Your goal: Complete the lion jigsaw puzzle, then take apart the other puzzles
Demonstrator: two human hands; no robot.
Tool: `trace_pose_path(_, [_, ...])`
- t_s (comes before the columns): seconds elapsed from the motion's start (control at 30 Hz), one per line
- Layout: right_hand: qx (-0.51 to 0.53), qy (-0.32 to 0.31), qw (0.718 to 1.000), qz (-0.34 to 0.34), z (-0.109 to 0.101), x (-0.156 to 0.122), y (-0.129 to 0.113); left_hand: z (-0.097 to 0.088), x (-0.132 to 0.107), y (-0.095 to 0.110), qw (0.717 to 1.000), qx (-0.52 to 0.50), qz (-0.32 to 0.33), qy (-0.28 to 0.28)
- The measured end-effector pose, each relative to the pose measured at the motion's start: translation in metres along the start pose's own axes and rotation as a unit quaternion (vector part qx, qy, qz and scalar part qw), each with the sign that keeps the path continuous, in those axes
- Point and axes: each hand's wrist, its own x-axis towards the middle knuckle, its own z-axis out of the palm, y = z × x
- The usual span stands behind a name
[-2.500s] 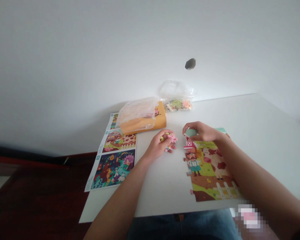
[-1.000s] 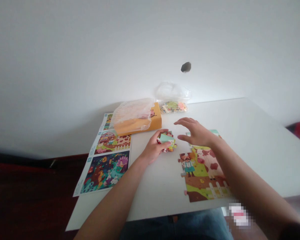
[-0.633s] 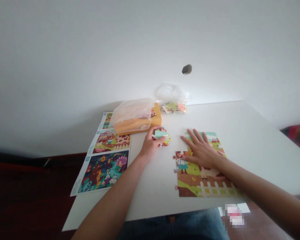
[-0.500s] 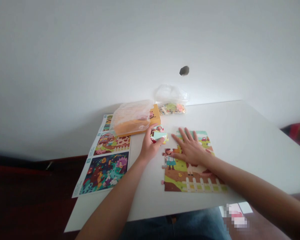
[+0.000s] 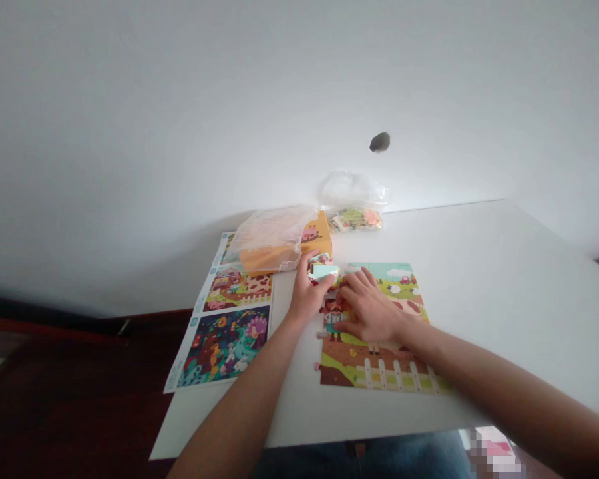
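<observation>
A small stack of jigsaw puzzle pieces [image 5: 324, 271] is gripped in my left hand [image 5: 307, 293], the thumb lying across the top piece. Right of it on the white table lies a partly joined farm jigsaw puzzle [image 5: 389, 369], showing a farmer, a cow, sheep and a white fence. Its left edge has free tabs. My right hand [image 5: 372, 306] rests over the upper left of this puzzle, fingers bent and thumb apart beside the farmer. The hand covers part of the picture, and I see nothing held in it.
Printed picture sheets [image 5: 219, 349] lie at the left. Behind my left hand stands a yellow box [image 5: 324, 233] with a clear plastic bag [image 5: 274, 239] over it. Another clear bag of loose pieces [image 5: 357, 218] sits near the wall. The table's front edge [image 5: 299, 444] runs near my lap.
My right hand has gone from spread flat to bent fingers and shifted slightly left on the puzzle. My left hand keeps its pieces. The whole view has shifted a little.
</observation>
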Motion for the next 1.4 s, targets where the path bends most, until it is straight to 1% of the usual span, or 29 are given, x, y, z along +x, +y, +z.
trace_pose_path(0.17, [0.006,-0.013,1.0,-0.018,0.002,0.003,0.0,0.0,0.003,-0.008,0.999,-0.029,-0.02,0.035])
trace_pose_path(0.27, [0.04,-0.009,0.999,-0.033,0.0,0.003,-0.001,0.0,0.005,-0.009,0.996,-0.053,-0.027,0.061])
trace_pose_path(0.47, [0.167,-0.023,0.984,-0.064,-0.004,0.002,0.002,0.002,0.005,-0.008,0.993,-0.085,-0.05,0.067])
trace_pose_path(0.53, [0.212,-0.013,0.975,-0.066,-0.004,0.0,0.004,0.002,0.005,-0.006,0.993,-0.078,-0.047,0.073])
trace_pose_path(0.6, [0.27,0.008,0.962,-0.045,-0.003,-0.002,0.007,0.001,0.005,-0.003,0.993,-0.071,-0.053,0.072])
trace_pose_path(0.67, [0.339,0.051,0.939,0.01,0.0,-0.004,0.01,0.0,0.004,0.001,0.993,-0.084,-0.071,0.049])
trace_pose_path(0.73, [0.39,0.11,0.91,0.084,0.005,-0.004,0.014,0.0,0.003,0.004,0.99,-0.112,-0.087,-0.003])
trace_pose_path(0.8, [0.406,0.162,0.887,0.147,0.01,-0.002,0.018,0.0,0.0,0.008,0.98,-0.153,-0.106,-0.065])
trace_pose_path(0.87, [0.406,0.18,0.878,0.18,0.015,0.001,0.022,0.002,-0.003,0.011,0.964,-0.203,-0.132,-0.109])
trace_pose_path(0.93, [0.392,0.169,0.884,0.191,0.017,0.002,0.023,0.004,-0.006,0.012,0.951,-0.238,-0.147,-0.132])
trace_pose_path(0.97, [0.376,0.161,0.892,0.195,0.017,0.002,0.022,0.004,-0.007,0.012,0.951,-0.238,-0.144,-0.138])
trace_pose_path(1.0, [0.346,0.16,0.902,0.2,0.016,0.001,0.02,0.005,-0.007,0.012,0.956,-0.221,-0.133,-0.14])
trace_pose_path(1.07, [0.257,0.187,0.927,0.201,0.01,-0.001,0.014,0.005,-0.007,0.01,0.974,-0.157,-0.102,-0.128])
trace_pose_path(1.1, [0.211,0.206,0.938,0.185,0.005,-0.002,0.009,0.006,-0.006,0.008,0.981,-0.127,-0.089,-0.112])
trace_pose_path(1.13, [0.171,0.216,0.949,0.152,0.0,-0.004,0.003,0.006,-0.004,0.007,0.986,-0.107,-0.083,-0.093])
trace_pose_path(1.17, [0.148,0.208,0.962,0.096,-0.004,-0.005,-0.002,0.006,-0.003,0.005,0.989,-0.098,-0.082,-0.073])
trace_pose_path(1.2, [0.14,0.173,0.975,0.021,-0.008,-0.007,-0.008,0.006,-0.002,0.003,0.99,-0.1,-0.084,-0.053])
trace_pose_path(1.23, [0.14,0.12,0.981,-0.064,-0.01,-0.007,-0.013,0.007,0.0,0.002,0.989,-0.109,-0.089,-0.036])
trace_pose_path(1.27, [0.141,0.061,0.978,-0.142,-0.011,-0.008,-0.017,0.007,0.0,0.0,0.988,-0.121,-0.095,-0.024])
trace_pose_path(1.3, [0.141,0.005,0.969,-0.205,-0.011,-0.008,-0.02,0.008,0.001,-0.001,0.986,-0.134,-0.102,-0.014])
trace_pose_path(1.33, [0.139,-0.04,0.958,-0.248,-0.009,-0.008,-0.021,0.008,0.002,-0.003,0.983,-0.146,-0.108,-0.008])
trace_pose_path(1.37, [0.136,-0.073,0.951,-0.268,-0.007,-0.008,-0.022,0.008,0.002,-0.004,0.981,-0.156,-0.113,-0.005])
trace_pose_path(1.4, [0.133,-0.096,0.948,-0.272,-0.004,-0.007,-0.023,0.008,0.002,-0.005,0.98,-0.159,-0.117,-0.007])
